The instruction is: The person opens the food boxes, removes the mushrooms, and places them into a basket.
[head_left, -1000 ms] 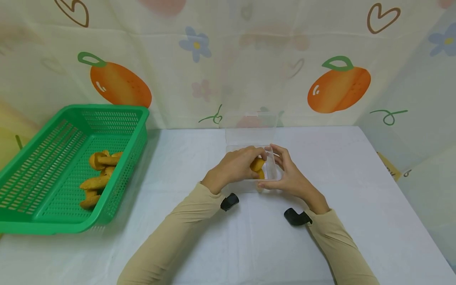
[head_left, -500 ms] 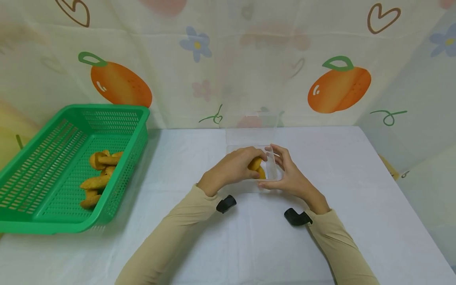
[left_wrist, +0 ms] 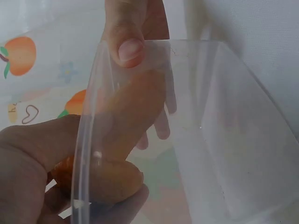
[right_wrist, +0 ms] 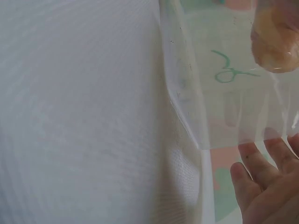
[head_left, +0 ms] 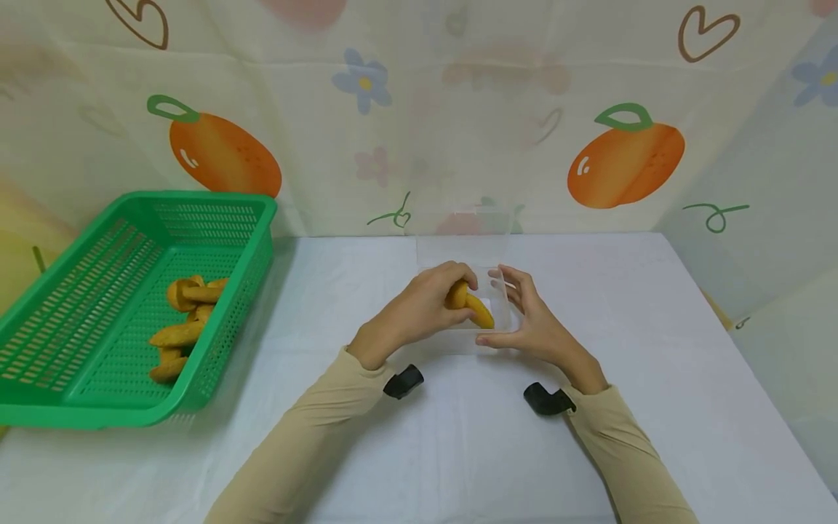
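My left hand (head_left: 419, 302) grips a yellow-brown mushroom (head_left: 481, 311) at its rounded cap, the stem slanting down to the right. This mushroom is inside or right over a clear plastic box (head_left: 501, 302), and its shape shows through the box wall in the left wrist view. On the box's right end, my right hand (head_left: 537, 327) holds the sides, thumb at the near rim and fingers round the far side. The right wrist view shows those fingertips (right_wrist: 247, 149) against the clear wall. A clear lid (head_left: 463, 236) stands raised at the back.
A green perforated basket (head_left: 265, 218) stands at the left with several brown mushrooms (head_left: 177, 335) lying in it. White cloth (head_left: 471, 437) covers the table. A fruit-patterned curtain (head_left: 419, 109) hangs close behind the box.
My left hand has shifted slightly left and back with the mushroom, showing more of its stem. The right hand and the box have stayed in place.
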Available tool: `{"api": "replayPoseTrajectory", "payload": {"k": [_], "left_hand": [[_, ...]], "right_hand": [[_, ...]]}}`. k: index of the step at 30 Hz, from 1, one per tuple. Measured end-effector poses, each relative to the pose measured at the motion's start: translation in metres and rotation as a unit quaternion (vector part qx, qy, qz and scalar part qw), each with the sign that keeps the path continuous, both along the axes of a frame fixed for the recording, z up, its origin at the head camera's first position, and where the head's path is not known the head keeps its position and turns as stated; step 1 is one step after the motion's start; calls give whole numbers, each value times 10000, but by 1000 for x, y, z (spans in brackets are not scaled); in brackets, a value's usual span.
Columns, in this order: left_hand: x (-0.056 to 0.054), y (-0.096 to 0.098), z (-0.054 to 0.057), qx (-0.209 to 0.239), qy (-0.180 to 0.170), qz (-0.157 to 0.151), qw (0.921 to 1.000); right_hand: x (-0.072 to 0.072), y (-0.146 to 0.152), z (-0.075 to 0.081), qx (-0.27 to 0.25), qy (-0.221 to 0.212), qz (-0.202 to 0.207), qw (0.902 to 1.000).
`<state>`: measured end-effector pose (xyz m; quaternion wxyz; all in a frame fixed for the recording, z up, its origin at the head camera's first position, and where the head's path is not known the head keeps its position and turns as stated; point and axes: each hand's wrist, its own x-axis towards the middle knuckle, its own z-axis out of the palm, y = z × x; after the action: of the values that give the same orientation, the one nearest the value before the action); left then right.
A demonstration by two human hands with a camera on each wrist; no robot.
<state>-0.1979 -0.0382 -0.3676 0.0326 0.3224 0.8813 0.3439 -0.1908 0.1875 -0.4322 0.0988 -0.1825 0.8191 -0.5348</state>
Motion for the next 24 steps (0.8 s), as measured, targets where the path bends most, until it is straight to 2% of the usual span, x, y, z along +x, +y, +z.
{"api": "replayPoseTrajectory", "payload": {"k": [6, 13, 24], "left_hand": [[4, -9, 4, 194, 180, 94, 9996], [10, -24, 5, 369, 686, 158, 9968], [16, -42, 3, 663, 849, 421, 9933]], "right_hand": [[0, -1, 1, 1, 42, 8, 10000], [0, -1, 2, 84, -22, -39, 10000], [1, -3, 3, 146, -106, -88, 9998]]}}
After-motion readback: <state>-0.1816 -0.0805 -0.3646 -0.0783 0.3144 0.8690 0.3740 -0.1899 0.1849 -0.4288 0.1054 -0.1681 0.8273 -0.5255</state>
